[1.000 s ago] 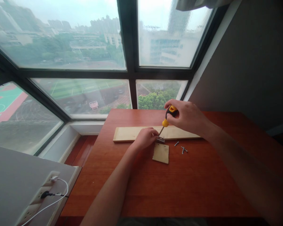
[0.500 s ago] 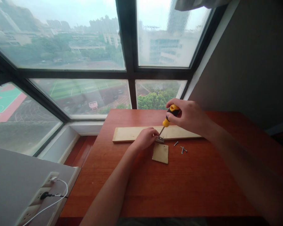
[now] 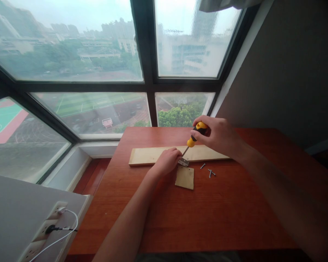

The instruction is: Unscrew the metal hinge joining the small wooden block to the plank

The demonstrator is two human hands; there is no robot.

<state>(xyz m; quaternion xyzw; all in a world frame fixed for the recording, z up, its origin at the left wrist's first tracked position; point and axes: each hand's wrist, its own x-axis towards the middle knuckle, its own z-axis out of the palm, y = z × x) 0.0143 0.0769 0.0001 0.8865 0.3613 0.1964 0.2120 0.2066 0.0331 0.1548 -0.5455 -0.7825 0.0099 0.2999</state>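
My right hand [image 3: 218, 135] is wrapped round the yellow and black handle of a screwdriver [image 3: 191, 141]. The screwdriver slants down to the left, its tip at a metal hinge [image 3: 183, 162] by the near edge of a long pale wooden board [image 3: 143, 155]. My left hand [image 3: 167, 161] lies over the board with its fingers closed at the hinge, pinching it near the tip. Whether a screw sits under the tip is too small to tell. Just in front of the hinge lies a small square wooden piece [image 3: 184, 179] with holes along its far edge.
Several loose screws [image 3: 211, 173] lie right of the small piece on the reddish-brown table [image 3: 207, 218]. Beyond the table stands a dark-framed window [image 3: 150, 87]. At lower left, a wall ledge carries sockets [image 3: 45, 229] with a white cable [image 3: 57, 238] plugged in.
The view has shifted slightly, so things sit a little further left. The screwdriver still points at the hinge, and both hands keep their holds.
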